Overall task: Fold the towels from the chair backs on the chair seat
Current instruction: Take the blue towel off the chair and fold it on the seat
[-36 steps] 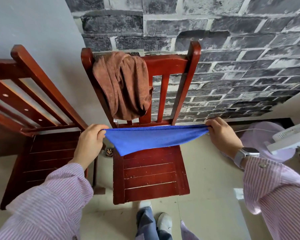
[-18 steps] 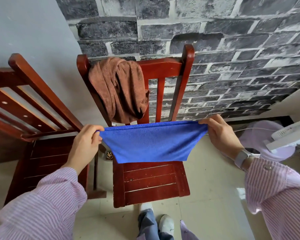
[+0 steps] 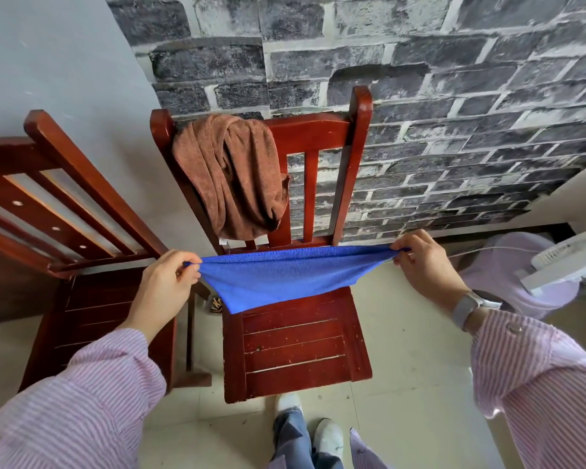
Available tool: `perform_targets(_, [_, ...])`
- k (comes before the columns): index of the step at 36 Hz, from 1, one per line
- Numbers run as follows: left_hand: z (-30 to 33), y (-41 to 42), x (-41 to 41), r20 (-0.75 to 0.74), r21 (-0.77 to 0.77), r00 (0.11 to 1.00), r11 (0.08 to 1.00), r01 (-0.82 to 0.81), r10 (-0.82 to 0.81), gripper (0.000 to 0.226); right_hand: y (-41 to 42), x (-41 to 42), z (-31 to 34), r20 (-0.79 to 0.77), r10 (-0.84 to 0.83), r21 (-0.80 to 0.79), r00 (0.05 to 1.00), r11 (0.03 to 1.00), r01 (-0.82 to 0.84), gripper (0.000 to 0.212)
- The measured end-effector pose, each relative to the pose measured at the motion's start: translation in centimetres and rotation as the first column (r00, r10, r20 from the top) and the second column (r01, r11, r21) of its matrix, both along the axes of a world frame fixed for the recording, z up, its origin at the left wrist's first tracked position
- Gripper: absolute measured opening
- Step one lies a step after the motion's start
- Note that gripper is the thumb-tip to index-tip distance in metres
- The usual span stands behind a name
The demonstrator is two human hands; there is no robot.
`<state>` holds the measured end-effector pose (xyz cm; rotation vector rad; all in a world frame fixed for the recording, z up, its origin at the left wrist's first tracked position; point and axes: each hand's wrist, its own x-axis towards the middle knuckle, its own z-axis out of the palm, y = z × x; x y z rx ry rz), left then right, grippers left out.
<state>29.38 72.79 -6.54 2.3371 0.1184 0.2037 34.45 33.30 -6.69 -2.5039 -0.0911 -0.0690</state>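
Nearest the camera, above the chair seat (image 3: 295, 346), a blue towel (image 3: 285, 275) was held stretched by its top corners, pinched in the left hand (image 3: 164, 286) and the right hand (image 3: 427, 265). Spreading before the first fold was judged the step in hand; lowering it flat onto the seat would be called for next. Farther back, a brown towel (image 3: 230, 177) was draped over the chair back (image 3: 318, 133), not yet folded.

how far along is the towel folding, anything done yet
No folded towel is visible yet. In hand: the blue towel is stretched between the left hand and right hand above the middle chair seat. Left: the brown towel hangs bunched over that chair's back, untouched.
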Motion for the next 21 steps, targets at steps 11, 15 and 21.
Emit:
perform_targets(11, [0.0, 0.8, -0.6, -0.011, -0.055, 0.995, 0.994, -0.095, 0.094, 0.014, 0.5, -0.2, -0.1, -0.025, 0.047, 0.02, 0.999, 0.999, -0.046, 0.01])
perform_targets(15, [0.0, 0.9, -0.8, -0.014, -0.017, 0.996, 0.996, -0.092, 0.092, 0.026, 0.4, -0.1, 0.0, -0.05, 0.132, -0.085, 0.99, 0.987, -0.136, 0.02])
perform_targets(21, [0.3, 0.8, -1.2, 0.006, 0.159, 0.997, 0.984, -0.076, 0.076, 0.012, -0.2, 0.0, -0.5, 0.009, 0.156, -0.231, 0.988, 0.961, -0.15, 0.019])
